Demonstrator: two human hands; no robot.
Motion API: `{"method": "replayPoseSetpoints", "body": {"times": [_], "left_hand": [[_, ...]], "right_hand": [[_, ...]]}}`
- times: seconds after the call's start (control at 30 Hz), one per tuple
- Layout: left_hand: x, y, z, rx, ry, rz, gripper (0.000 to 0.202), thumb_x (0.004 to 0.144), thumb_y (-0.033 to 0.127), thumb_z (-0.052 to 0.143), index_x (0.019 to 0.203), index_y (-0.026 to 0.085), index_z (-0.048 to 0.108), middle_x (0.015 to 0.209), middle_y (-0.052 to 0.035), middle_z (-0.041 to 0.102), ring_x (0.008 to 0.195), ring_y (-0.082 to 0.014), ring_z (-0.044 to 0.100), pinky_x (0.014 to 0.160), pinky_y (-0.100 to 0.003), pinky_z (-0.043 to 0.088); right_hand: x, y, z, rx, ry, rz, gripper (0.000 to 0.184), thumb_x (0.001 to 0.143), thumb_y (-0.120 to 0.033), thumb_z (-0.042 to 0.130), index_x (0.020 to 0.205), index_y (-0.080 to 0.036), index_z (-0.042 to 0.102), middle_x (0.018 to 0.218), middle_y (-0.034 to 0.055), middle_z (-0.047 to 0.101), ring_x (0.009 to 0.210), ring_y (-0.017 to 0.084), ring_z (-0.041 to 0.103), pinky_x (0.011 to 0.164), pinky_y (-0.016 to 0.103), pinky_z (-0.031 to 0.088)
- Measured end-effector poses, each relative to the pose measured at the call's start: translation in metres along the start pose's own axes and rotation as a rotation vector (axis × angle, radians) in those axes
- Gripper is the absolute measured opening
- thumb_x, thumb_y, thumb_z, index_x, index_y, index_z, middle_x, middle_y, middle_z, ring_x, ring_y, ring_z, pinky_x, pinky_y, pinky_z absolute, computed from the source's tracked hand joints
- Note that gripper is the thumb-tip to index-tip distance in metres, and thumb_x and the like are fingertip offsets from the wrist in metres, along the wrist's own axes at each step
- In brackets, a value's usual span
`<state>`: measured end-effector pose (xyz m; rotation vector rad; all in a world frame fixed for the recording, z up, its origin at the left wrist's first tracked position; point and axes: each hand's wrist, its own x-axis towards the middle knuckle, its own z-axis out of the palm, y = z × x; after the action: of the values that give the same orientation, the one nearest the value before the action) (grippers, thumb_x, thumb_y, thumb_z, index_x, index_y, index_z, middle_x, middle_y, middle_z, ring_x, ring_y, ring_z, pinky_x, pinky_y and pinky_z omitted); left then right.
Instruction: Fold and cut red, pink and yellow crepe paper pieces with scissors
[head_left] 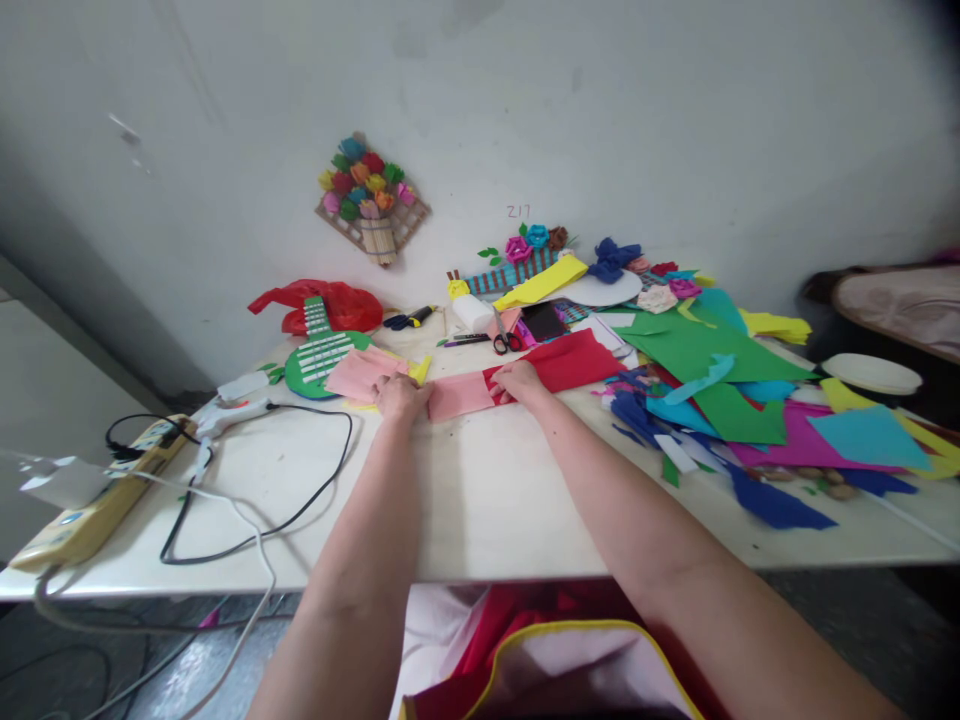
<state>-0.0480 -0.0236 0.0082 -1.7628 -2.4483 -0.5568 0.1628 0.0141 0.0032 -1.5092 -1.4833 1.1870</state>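
Observation:
A pink crepe paper strip (pixel 461 395) lies flat across the middle of the table. A red crepe paper piece (pixel 577 361) meets its right end, overlapping it there. My right hand (pixel 519 381) pinches the red paper's left edge where the two colours meet; its fingertips are partly hidden. My left hand (pixel 401 395) rests with thumb and fingers apart on the strip's left part. Beside it, a folded pink paper piece (pixel 364 372) partly covers a green guitar-shaped craft (pixel 313 362) with white strips. Black-handled scissors (pixel 506 340) lie just behind the right hand.
Coloured paper scraps, including a green sheet (pixel 705 340), crowd the right side. A hot glue gun (pixel 232 412), its looped cable and a power strip (pixel 112 490) occupy the left. Pliers (pixel 411 318) and a red plastic bag (pixel 337 305) lie behind. Paper flowers (pixel 367 185) hang on the wall.

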Motion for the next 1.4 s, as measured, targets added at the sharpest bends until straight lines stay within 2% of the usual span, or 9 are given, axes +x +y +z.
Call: {"method": "replayPoseSetpoints", "body": {"times": [0.27,0.73,0.83,0.9,0.97,1.07,1.13,1.27,1.4], "left_hand": [[-0.001,0.002,-0.001,0.000,-0.005,0.002,0.041,0.068,0.054,0.047,0.079,0.023,0.071,0.109,-0.0087,0.061,0.110,-0.0319,0.041,0.098,-0.046,0.023],[0.002,0.001,0.005,0.015,0.021,0.023,0.036,0.068,0.053,0.050,0.074,0.023,0.070,0.107,-0.0093,0.060,0.107,-0.0317,0.041,0.096,-0.045,0.023],[0.002,0.001,0.005,0.023,0.021,0.027,0.037,0.069,0.053,0.049,0.072,0.023,0.070,0.108,-0.0089,0.060,0.107,-0.0315,0.041,0.095,-0.045,0.024],[0.001,0.002,0.005,0.025,0.018,0.026,0.036,0.069,0.053,0.049,0.072,0.024,0.070,0.108,-0.0084,0.060,0.107,-0.0314,0.041,0.095,-0.045,0.024],[0.001,0.002,0.004,0.029,0.016,0.024,0.036,0.069,0.053,0.050,0.072,0.024,0.070,0.108,-0.0086,0.060,0.107,-0.0314,0.041,0.095,-0.045,0.024],[0.001,0.002,0.004,0.040,0.016,0.024,0.037,0.070,0.053,0.049,0.073,0.023,0.070,0.107,-0.0088,0.060,0.106,-0.0310,0.041,0.095,-0.045,0.025],[0.001,0.003,0.004,0.044,0.022,0.020,0.036,0.070,0.053,0.049,0.072,0.024,0.070,0.105,-0.0086,0.060,0.105,-0.0310,0.041,0.095,-0.045,0.025],[0.000,0.005,0.004,0.057,0.082,0.025,0.033,0.070,0.051,0.051,0.071,0.022,0.069,0.103,-0.0093,0.060,0.106,-0.0314,0.040,0.095,-0.045,0.024],[-0.002,0.005,0.004,0.040,0.168,0.020,0.028,0.070,0.046,0.055,0.076,0.020,0.065,0.104,-0.0109,0.058,0.107,-0.0314,0.040,0.094,-0.044,0.026]], "right_hand": [[0.002,0.002,0.001,-0.017,-0.007,-0.019,0.006,0.073,-0.014,0.056,0.070,-0.010,0.060,0.055,0.0039,0.066,0.029,0.008,0.049,0.034,0.017,0.038],[0.001,0.001,0.000,-0.086,-0.011,-0.022,0.009,0.074,-0.017,0.054,0.071,-0.012,0.061,0.059,0.0034,0.066,0.034,0.008,0.051,0.040,0.019,0.041],[-0.004,-0.003,-0.003,-0.254,0.092,-0.114,0.013,0.075,-0.022,0.054,0.074,-0.015,0.065,0.068,0.0038,0.068,0.051,0.011,0.060,0.050,0.020,0.044],[-0.010,-0.006,-0.003,-0.419,0.205,-0.246,0.015,0.076,-0.025,0.054,0.078,-0.018,0.067,0.079,0.0043,0.069,0.072,0.016,0.063,0.061,0.022,0.046],[-0.015,-0.009,0.000,-0.557,0.262,-0.414,0.018,0.077,-0.025,0.053,0.086,-0.020,0.068,0.093,0.0046,0.068,0.090,0.019,0.060,0.071,0.026,0.046],[-0.020,-0.010,0.009,-0.703,0.162,-0.681,0.026,0.080,-0.023,0.049,0.099,-0.019,0.066,0.114,0.0044,0.061,0.105,0.019,0.053,0.087,0.029,0.041],[-0.022,-0.008,0.018,-0.803,0.040,-0.778,0.032,0.083,-0.027,0.047,0.111,-0.019,0.061,0.128,0.0037,0.052,0.117,0.019,0.045,0.099,0.032,0.032],[-0.024,-0.002,0.035,-0.974,-0.145,-0.758,0.048,0.090,-0.037,0.033,0.132,-0.017,0.042,0.145,0.0037,0.028,0.134,0.020,0.018,0.109,0.040,0.013],[-0.026,0.001,0.044,-1.055,-0.246,-0.727,0.053,0.092,-0.037,0.023,0.139,-0.014,0.028,0.147,0.0041,0.019,0.136,0.017,0.011,0.110,0.037,0.008]]}}
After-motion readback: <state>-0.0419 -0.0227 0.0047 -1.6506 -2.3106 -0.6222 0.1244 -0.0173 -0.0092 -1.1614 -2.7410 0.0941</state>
